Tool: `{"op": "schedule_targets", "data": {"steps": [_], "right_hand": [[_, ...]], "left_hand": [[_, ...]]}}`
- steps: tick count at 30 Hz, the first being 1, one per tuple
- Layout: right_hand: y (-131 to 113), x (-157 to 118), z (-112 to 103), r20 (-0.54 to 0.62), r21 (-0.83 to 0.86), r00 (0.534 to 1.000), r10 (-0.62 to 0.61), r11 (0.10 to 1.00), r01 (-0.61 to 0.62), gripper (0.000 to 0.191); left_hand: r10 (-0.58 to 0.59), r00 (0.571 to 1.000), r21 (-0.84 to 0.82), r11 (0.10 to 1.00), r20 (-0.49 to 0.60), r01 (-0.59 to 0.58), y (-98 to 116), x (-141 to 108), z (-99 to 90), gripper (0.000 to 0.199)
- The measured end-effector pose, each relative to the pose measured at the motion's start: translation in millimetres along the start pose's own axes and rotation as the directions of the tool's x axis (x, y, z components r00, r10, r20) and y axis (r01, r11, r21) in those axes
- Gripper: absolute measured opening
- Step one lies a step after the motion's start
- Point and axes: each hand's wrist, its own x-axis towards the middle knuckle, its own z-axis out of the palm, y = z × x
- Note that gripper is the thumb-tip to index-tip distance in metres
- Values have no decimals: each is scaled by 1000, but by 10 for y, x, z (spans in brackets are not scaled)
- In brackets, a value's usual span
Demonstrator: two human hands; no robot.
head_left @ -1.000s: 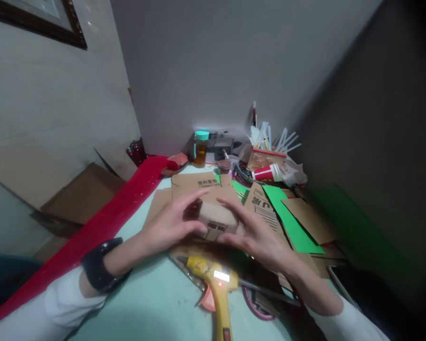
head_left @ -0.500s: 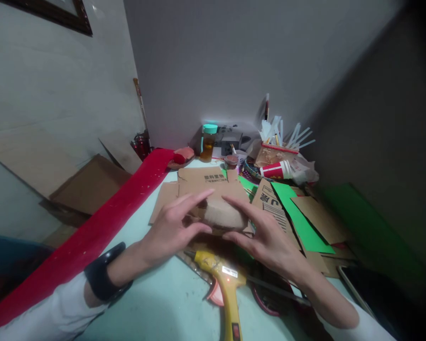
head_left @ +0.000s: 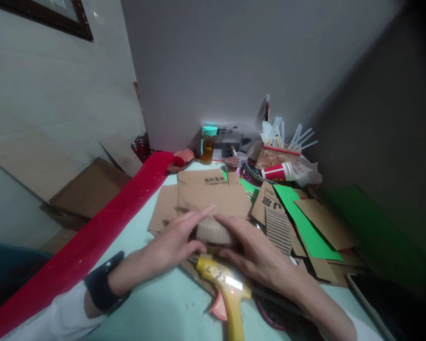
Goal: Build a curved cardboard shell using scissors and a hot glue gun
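A small curved piece of ribbed cardboard (head_left: 213, 231) sits between my two hands, above a larger flat cardboard sheet (head_left: 213, 196). My left hand (head_left: 177, 237) curls round its left end, thumb below and fingers above. On the right end, my right hand (head_left: 250, 246) presses in the same way, its fingers over the top edge. Parts of the piece are hidden behind the fingers. Just below lies a yellow glue gun (head_left: 230, 289), nozzle toward the left, with a small red light on its body.
A long red cloth strip (head_left: 110, 215) runs along the left side. Behind stand a bottle (head_left: 208, 146) and a box of white sticks (head_left: 277, 155). Green sheets (head_left: 305, 222) and cardboard scraps lie at right, near a dark phone-like object (head_left: 379, 303).
Both hands and the curved piece have moved down toward me, uncovering more of the flat cardboard. The piece now shows its ribbed face.
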Motion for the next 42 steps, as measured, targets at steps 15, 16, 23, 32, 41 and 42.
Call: {"op": "schedule_targets", "data": {"steps": [15,16,23,32,41,42], "right_hand": [[-10,-34,-9,-44,104,994,102,990,-97,57],[-10,-37,-26,-58,122,990,129,985,-121,59],[-98,-49,-138,-81,330,966,245,921,-206,63],[-372,-200,-154,-41,448,964,261,867,-216,68],[-598,-216,-99,-37,454,974,226,872,-185,67],[-625,-219,-98,-29,467,974,227,864,-187,68]], "left_hand": [[-153,988,-256,955,10,150,24,6,0,84],[-164,986,-292,943,-1,157,22,1,-4,83],[-162,986,-469,874,-39,126,111,-10,-96,70],[5,1000,-269,963,8,-3,400,-183,-419,63],[357,884,236,926,-301,-294,508,-397,-658,41],[389,875,247,913,-289,-324,507,-404,-647,42]]}}
